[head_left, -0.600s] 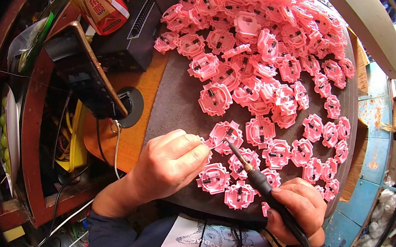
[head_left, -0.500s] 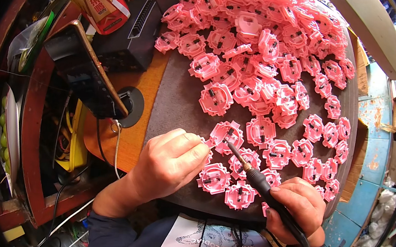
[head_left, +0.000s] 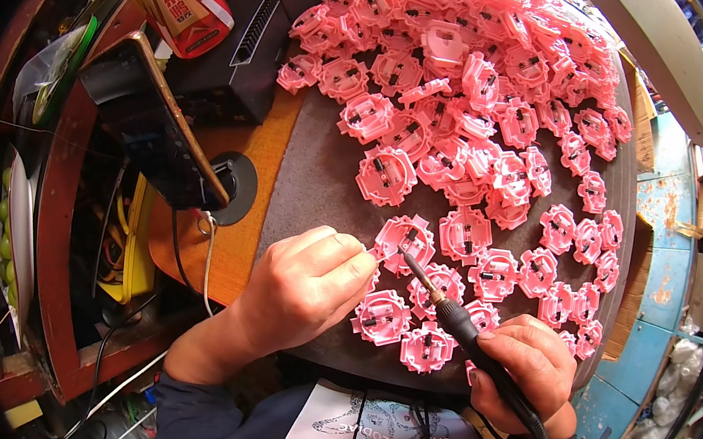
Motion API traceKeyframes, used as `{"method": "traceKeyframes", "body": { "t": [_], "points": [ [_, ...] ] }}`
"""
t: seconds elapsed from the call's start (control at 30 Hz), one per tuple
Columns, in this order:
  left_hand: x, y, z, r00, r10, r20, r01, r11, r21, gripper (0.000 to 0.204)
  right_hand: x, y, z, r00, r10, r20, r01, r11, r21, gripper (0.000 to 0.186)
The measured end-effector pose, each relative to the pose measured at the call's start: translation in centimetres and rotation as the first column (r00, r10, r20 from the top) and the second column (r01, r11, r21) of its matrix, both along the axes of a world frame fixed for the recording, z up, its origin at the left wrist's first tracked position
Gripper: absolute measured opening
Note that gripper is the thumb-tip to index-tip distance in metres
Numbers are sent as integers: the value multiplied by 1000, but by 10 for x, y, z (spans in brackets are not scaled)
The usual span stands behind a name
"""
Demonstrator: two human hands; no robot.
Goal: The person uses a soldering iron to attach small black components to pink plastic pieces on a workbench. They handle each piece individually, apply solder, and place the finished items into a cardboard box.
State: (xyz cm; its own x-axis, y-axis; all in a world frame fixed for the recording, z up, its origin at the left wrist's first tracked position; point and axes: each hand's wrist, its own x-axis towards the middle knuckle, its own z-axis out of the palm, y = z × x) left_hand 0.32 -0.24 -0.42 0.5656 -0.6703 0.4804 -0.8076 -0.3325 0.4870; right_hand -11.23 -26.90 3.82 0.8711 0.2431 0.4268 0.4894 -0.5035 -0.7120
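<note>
My right hand (head_left: 530, 366) is closed round the black handle of a soldering iron (head_left: 459, 323). Its metal tip points up and left, ending over a pink plastic part (head_left: 415, 237) with a small black piece inside; whether it touches cannot be made out. Just left of that part, my left hand (head_left: 301, 283) is closed in a pinch. Whatever those fingertips hold is too small or hidden to name. Another pink part shows partly beside the left fingertips. Close below the iron's tip lie more such parts, among them one nearer me (head_left: 382, 317).
A large heap of pink parts (head_left: 477, 34) covers the far side of the dark mat (head_left: 323, 164). At left stand a phone on a round-based holder (head_left: 149, 127), a black box (head_left: 229, 75) and a yellow-red carton (head_left: 173, 0). A pale lamp-like arm (head_left: 672, 65) overhangs the far right.
</note>
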Motion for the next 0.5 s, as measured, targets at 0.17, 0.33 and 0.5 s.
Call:
{"method": "traceKeyframes", "body": {
  "t": [0.17,0.33,0.5],
  "points": [
    [1,-1,0,1000,3,-2,-3,1000,18,23,1,0,-1,1000,0,9,0,1000,-1,38],
    [0,0,3,998,10,-55,-7,998,56,27,0,-1,0,1000,2,3,-2,1000,-8,39],
    [-1,0,2,998,27,-49,-29,999,-21,27,-2,-4,1,1000,-9,19,9,1000,-12,41]
  ]
}}
